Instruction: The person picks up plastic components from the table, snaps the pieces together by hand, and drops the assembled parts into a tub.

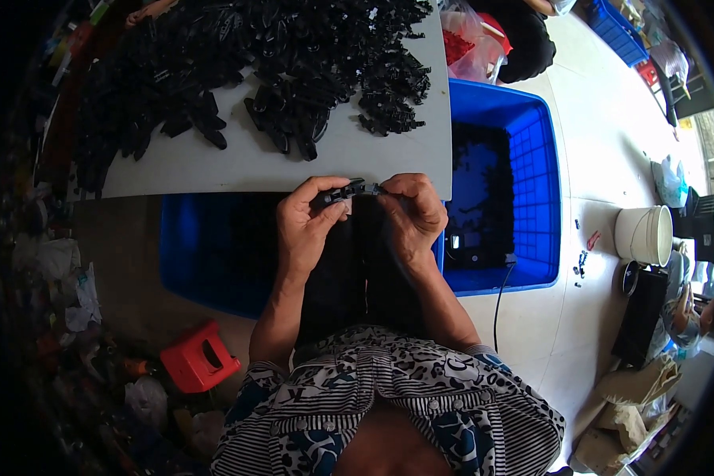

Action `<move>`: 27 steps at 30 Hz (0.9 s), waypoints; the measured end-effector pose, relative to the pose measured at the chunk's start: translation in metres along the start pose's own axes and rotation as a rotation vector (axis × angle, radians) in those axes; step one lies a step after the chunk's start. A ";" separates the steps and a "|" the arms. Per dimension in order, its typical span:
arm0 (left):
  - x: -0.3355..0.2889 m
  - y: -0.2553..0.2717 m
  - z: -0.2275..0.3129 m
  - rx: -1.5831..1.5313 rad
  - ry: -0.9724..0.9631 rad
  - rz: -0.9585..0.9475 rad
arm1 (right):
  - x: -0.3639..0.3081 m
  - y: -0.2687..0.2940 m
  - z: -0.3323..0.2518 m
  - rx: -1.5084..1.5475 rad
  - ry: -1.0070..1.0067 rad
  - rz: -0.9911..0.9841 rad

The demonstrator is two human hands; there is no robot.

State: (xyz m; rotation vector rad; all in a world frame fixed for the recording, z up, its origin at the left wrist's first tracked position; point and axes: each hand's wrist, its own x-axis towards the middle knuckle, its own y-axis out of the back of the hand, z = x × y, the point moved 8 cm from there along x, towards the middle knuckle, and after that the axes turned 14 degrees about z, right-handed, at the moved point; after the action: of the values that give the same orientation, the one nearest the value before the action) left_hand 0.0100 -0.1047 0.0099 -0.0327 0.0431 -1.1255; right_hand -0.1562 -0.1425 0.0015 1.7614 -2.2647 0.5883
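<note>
Both my hands meet just off the near edge of the white table [262,170]. Between thumb and fingers, my left hand [305,222] pinches a small black plastic part [345,192]. My right hand [414,218] is closed at the other end of that part, where a small dark piece [370,189] shows at its fingertips. Whether the two pieces are joined cannot be made out. Beyond my hands lies a large heap of black plastic parts [293,99], with a pile of smaller, clip-like black pieces [393,87] at its right.
A blue crate [535,182] holding black pieces stands right of the table; another blue crate [214,289] sits partly under it. A cable [497,317] trails over the floor. Lower left is a red stool [200,357]. A white bucket [644,236] stands at the right. Other people are partly visible beyond.
</note>
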 end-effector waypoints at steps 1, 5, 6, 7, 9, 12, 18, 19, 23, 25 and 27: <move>0.000 0.000 0.000 0.001 0.002 0.003 | 0.000 -0.003 -0.004 0.028 0.032 -0.015; -0.003 -0.003 -0.003 0.028 0.071 -0.033 | 0.000 -0.016 -0.023 0.025 0.169 -0.089; -0.004 -0.004 -0.004 0.029 0.081 -0.045 | 0.001 -0.018 -0.025 0.027 0.168 -0.092; -0.003 -0.002 -0.004 0.030 0.081 -0.042 | 0.000 -0.020 -0.027 0.023 0.189 -0.108; -0.002 -0.002 -0.004 0.004 0.068 -0.043 | -0.001 -0.022 -0.028 0.017 0.210 -0.125; 0.000 0.000 -0.005 -0.164 0.153 -0.021 | -0.003 -0.021 -0.020 0.056 0.146 -0.105; -0.006 0.000 -0.026 -0.398 0.253 0.025 | -0.011 -0.022 -0.013 0.232 -0.069 -0.049; -0.006 -0.004 -0.027 -0.400 0.253 0.028 | -0.011 -0.023 -0.013 0.223 -0.067 -0.050; -0.005 -0.008 -0.013 -0.461 0.213 0.033 | -0.010 -0.020 -0.013 0.170 -0.037 -0.050; -0.004 -0.008 -0.015 -0.336 0.229 -0.029 | -0.006 -0.020 -0.017 0.137 0.030 -0.073; -0.003 -0.005 -0.010 -0.282 0.170 0.021 | -0.004 -0.022 -0.023 0.102 0.098 -0.090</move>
State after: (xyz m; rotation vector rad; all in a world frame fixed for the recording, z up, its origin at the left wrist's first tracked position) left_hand 0.0042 -0.1041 -0.0001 -0.1878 0.3527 -1.0919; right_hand -0.1359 -0.1334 0.0246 1.8271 -2.1136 0.7665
